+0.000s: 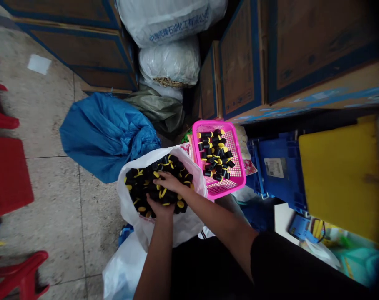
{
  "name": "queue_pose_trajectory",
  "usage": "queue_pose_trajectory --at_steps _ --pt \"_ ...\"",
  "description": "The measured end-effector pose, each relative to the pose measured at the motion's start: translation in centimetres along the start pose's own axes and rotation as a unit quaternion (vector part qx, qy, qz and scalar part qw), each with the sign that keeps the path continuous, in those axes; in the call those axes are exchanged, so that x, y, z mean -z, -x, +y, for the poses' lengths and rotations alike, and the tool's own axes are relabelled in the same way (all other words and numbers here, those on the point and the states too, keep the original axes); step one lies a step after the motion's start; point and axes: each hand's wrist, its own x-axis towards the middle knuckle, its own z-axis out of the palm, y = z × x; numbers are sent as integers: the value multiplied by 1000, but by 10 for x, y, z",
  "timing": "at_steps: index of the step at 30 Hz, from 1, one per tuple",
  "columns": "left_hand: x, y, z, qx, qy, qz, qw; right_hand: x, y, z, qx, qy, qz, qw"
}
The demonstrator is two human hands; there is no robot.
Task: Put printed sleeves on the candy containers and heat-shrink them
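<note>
Inside the mouth of a white sack (134, 223) lies a heap of short black cylindrical parts (142, 187) with yellow caps or rings. My right hand (169, 182) rests on top of the heap, its fingers stretched out and apart among the parts. Below and left of it, my left hand (159, 207) reaches into the same heap with a digit extended; its other fingers are partly hidden by the parts. A pink plastic basket (243, 177) beside the sack's right edge holds several of the same black and yellow parts.
A blue sack (104, 133) lies left of the white one. Cardboard boxes (239, 62) and full white bags (170, 62) stack up behind. Blue crates (278, 166) and a yellow panel (339, 175) stand at right, red stools (9, 177) at left.
</note>
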Motion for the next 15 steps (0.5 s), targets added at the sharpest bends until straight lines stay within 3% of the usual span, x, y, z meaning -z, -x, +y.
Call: queue_pose_trajectory --at_steps 5,8,11,13,15 --pt "-7 40 14 -40 -16 20 999 -9 39 -19 89 -79 14 993" --pt "-20 75 20 -73 -16 27 997 4 69 -30 134 -117 28 984" --pt "-46 105 10 -91 -12 6 996 42 107 -35 190 -152 74 967" --pt "-74 114 -7 -64 -30 -50 996 78 130 -30 235 -175 140 946" --pt "-107 111 -31 -8 -67 -130 989 117 142 -18 233 -170 215 933"
